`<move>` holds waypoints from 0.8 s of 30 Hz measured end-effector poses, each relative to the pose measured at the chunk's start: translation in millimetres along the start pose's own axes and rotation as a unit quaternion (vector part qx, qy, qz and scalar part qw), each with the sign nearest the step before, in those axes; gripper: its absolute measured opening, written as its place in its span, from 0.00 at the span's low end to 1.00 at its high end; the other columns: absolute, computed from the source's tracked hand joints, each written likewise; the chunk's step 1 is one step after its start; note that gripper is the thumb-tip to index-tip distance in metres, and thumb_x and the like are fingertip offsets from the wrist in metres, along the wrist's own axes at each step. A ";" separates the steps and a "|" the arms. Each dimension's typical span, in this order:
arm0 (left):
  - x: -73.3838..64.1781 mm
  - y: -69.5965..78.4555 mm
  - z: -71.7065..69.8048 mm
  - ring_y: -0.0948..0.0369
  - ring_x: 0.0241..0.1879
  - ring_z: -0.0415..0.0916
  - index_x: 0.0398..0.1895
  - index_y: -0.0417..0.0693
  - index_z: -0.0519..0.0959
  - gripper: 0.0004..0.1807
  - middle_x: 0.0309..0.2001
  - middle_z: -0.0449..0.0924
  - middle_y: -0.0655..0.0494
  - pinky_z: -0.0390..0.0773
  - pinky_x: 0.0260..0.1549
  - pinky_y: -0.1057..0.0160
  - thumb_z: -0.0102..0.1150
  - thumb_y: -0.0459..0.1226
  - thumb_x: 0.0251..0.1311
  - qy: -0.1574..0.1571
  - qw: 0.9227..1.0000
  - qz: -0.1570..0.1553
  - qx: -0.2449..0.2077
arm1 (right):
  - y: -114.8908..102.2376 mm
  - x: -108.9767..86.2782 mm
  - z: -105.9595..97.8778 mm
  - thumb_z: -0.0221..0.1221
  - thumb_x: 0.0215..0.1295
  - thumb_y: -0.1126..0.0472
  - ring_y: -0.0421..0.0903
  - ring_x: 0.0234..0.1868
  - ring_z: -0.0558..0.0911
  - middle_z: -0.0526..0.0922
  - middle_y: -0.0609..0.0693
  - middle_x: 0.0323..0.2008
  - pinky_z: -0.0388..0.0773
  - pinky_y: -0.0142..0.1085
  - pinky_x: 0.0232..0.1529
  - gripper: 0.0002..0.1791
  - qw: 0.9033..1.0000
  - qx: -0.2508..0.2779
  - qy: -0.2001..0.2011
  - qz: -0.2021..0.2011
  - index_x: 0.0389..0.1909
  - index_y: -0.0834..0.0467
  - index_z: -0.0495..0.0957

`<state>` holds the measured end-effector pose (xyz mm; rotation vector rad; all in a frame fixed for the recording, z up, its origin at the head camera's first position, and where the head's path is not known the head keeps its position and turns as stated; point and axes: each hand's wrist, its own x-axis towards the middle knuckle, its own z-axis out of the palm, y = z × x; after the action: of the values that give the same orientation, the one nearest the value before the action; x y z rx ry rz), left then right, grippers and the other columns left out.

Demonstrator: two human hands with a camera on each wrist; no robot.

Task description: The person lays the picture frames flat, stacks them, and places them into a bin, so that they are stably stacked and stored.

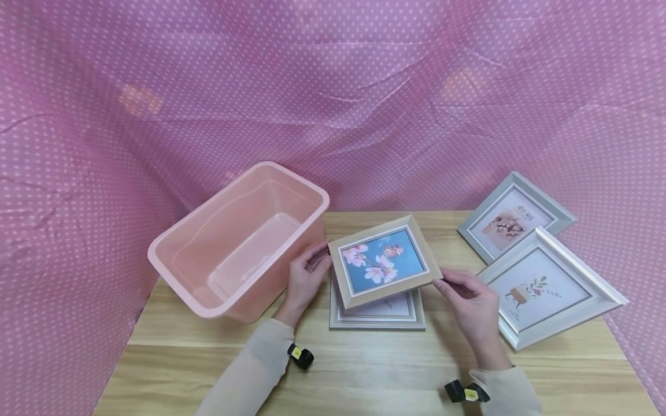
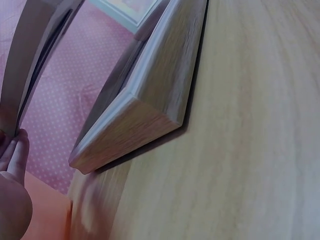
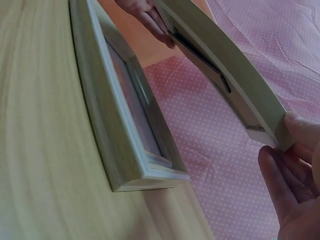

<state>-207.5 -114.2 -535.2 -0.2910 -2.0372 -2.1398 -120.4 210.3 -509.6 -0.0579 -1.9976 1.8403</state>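
Note:
A light wood-coloured picture frame (image 1: pixel 384 263), showing pink blossoms on blue, is held raised and tilted between both hands. My left hand (image 1: pixel 308 278) holds its left edge, with the fingers (image 2: pixel 19 157) against the underside. At the lower right corner my right hand (image 1: pixel 472 306) pinches it, thumb on the edge and fingers beneath. In the right wrist view the back of the held frame (image 3: pixel 235 70) shows. Below it, a second picture frame (image 1: pixel 377 325) lies flat on the table, partly covered in the head view; its thick side (image 2: pixel 135 130) shows in the left wrist view.
A pink plastic bin (image 1: pixel 239 242) stands left of my left hand. On the right, a silvery-white frame (image 1: pixel 546 289) overlaps a grey frame (image 1: pixel 515 216). The wooden table (image 1: pixel 359 370) is backed by a pink dotted cloth (image 1: pixel 333 104).

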 end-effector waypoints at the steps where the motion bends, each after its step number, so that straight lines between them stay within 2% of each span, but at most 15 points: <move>1: 0.2 0.6 -0.3 0.39 0.64 0.82 0.65 0.21 0.76 0.24 0.66 0.77 0.23 0.83 0.62 0.70 0.61 0.19 0.66 -0.003 1.000 0.000 0.001 | -0.2 -1.3 0.6 0.72 0.58 0.81 0.34 0.43 0.91 0.92 0.37 0.41 0.89 0.27 0.49 0.14 1.000 -0.006 0.000 0.003 0.46 0.76 0.86; 8: 2.8 2.5 -1.9 0.32 0.67 0.78 0.68 0.22 0.75 0.25 0.68 0.76 0.23 0.81 0.64 0.71 0.59 0.21 0.67 -0.023 1.000 0.004 0.021 | -4.3 -10.4 3.8 0.74 0.60 0.77 0.32 0.41 0.90 0.91 0.33 0.39 0.89 0.25 0.46 0.13 0.999 -0.048 0.008 0.020 0.46 0.70 0.89; 17: 5.1 -0.3 -2.6 0.29 0.69 0.75 0.69 0.22 0.73 0.26 0.70 0.74 0.24 0.79 0.66 0.72 0.58 0.20 0.67 -0.040 0.999 0.011 0.024 | -3.1 -20.0 5.8 0.73 0.57 0.80 0.31 0.39 0.90 0.91 0.34 0.39 0.89 0.25 0.44 0.13 0.999 -0.044 0.013 0.018 0.43 0.71 0.89; 20: 4.8 -1.6 -3.1 0.29 0.70 0.74 0.70 0.22 0.72 0.27 0.72 0.73 0.24 0.79 0.67 0.71 0.57 0.21 0.67 -0.047 0.999 0.008 0.027 | -0.8 -24.6 7.2 0.75 0.56 0.78 0.30 0.39 0.89 0.92 0.39 0.40 0.88 0.24 0.44 0.13 0.997 -0.066 0.017 0.020 0.43 0.68 0.90; 24: 4.9 -4.5 -3.3 0.30 0.70 0.74 0.71 0.22 0.71 0.28 0.73 0.71 0.24 0.80 0.67 0.68 0.57 0.21 0.68 -0.054 0.998 -0.001 0.027 | 2.1 -30.9 9.9 0.76 0.55 0.76 0.28 0.39 0.88 0.93 0.54 0.42 0.87 0.21 0.44 0.13 0.996 -0.091 0.018 0.015 0.43 0.66 0.91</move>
<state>-213.5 -117.2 -538.4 -0.4044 -2.1501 -2.1084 -96.1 191.6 -520.5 -0.1734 -2.1448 1.6583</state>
